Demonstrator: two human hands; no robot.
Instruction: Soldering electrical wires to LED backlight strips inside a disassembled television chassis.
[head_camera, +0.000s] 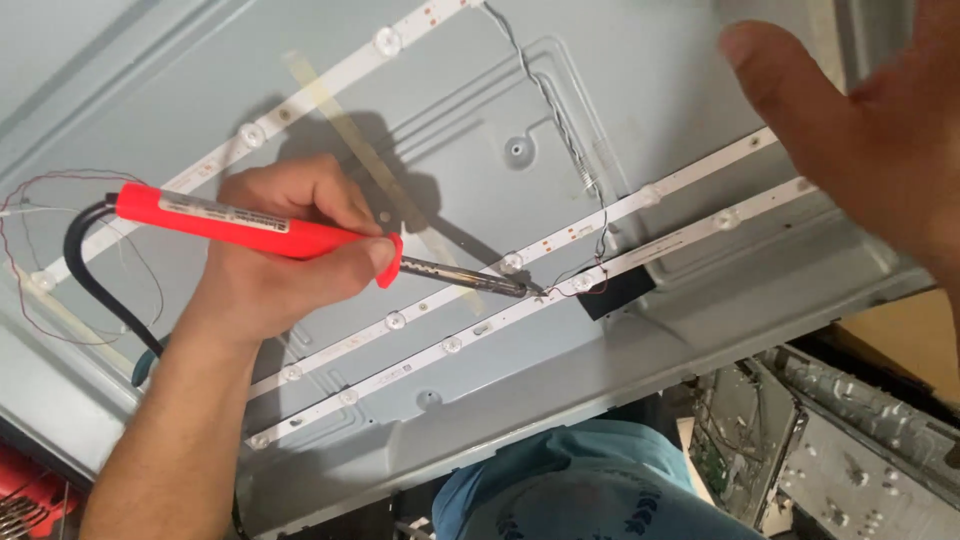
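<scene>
Left hand (290, 240) pinches a red soldering iron (250, 225), tip on an LED strip (560, 290) near the panel's (450, 130) lower edge.
Light, stiff, hot-tipped: hold the handle; right hand (870, 140) hovers spread, seemingly empty.

Glossy red plastic soldering iron (255, 226), matt grey metal panel (470, 110), white LED strips (640, 200)

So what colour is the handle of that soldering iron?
Bright red, with a black cord; the soldering iron shows best in the head view.
</scene>
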